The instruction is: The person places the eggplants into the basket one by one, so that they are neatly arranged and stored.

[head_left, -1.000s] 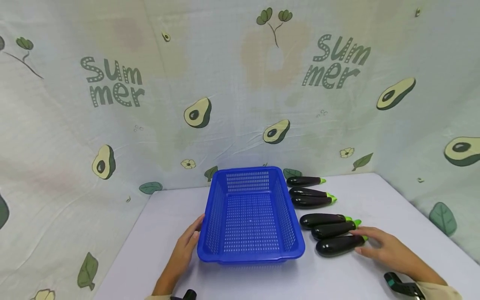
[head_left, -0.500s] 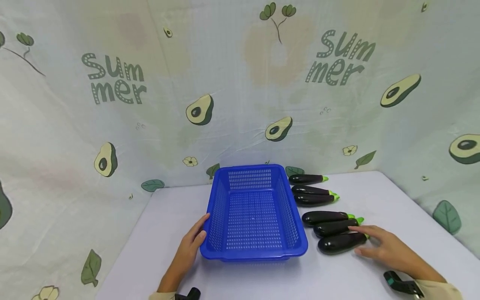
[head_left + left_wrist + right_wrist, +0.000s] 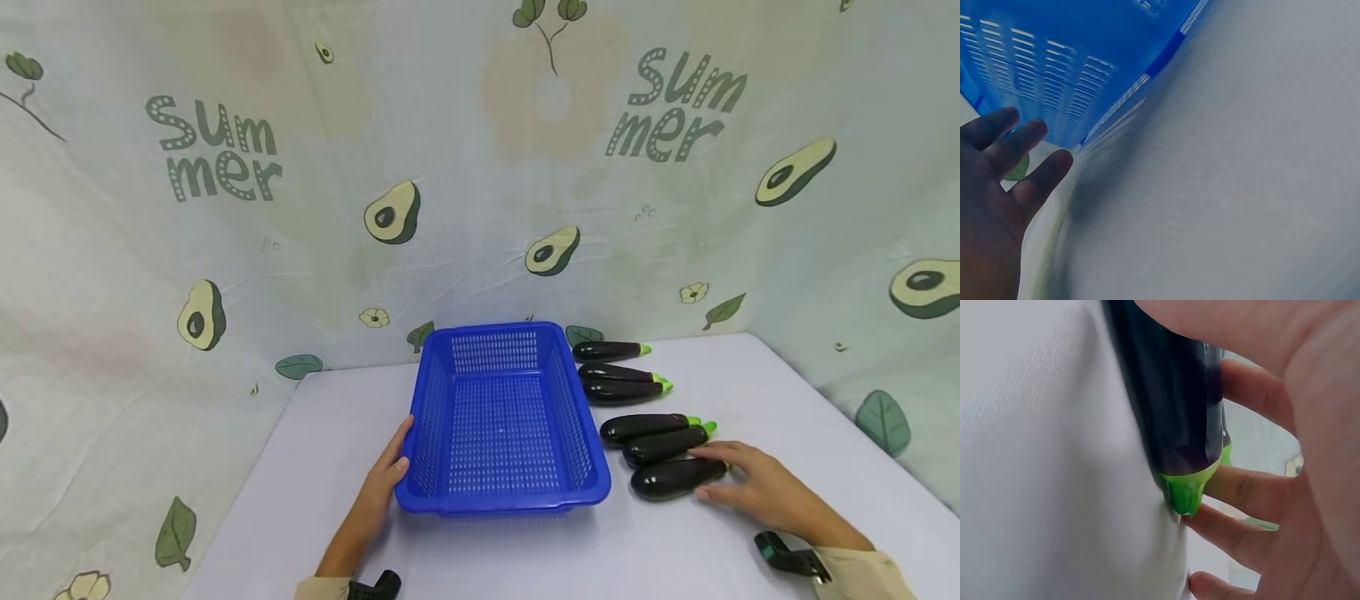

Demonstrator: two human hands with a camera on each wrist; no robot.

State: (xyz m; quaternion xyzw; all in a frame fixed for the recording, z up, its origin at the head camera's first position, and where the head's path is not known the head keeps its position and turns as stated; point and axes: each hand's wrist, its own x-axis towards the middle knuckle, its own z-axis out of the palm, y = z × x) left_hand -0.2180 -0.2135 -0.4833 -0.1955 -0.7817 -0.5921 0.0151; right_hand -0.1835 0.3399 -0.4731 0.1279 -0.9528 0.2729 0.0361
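A blue perforated plastic basket point(image 3: 502, 505) stands in the middle of the table, with no contents showing. My left hand point(image 3: 378, 486) lies along its left side, fingers extended and fingertips at the rim; the left wrist view shows them spread beside the slotted wall. On the right, my right hand point(image 3: 757, 483) straddles the stem end of the nearest eggplant point(image 3: 671, 481), a glossy dark one with a green cap. In the right wrist view, the thumb lies over one side of this eggplant point(image 3: 1172, 406) and the fingers run behind the other side.
Two more eggplants, a middle one point(image 3: 660, 446) and another point(image 3: 641, 428), lie just behind the nearest. Farther back are several others, including one point(image 3: 609, 351) by the basket's far corner. A printed cloth point(image 3: 465, 167) hangs behind the white table point(image 3: 322, 433).
My right hand has shifted slightly left along the nearest eggplant, its thumb now farther over the body. The left hand stays at the basket's side. The head view has shifted slightly.
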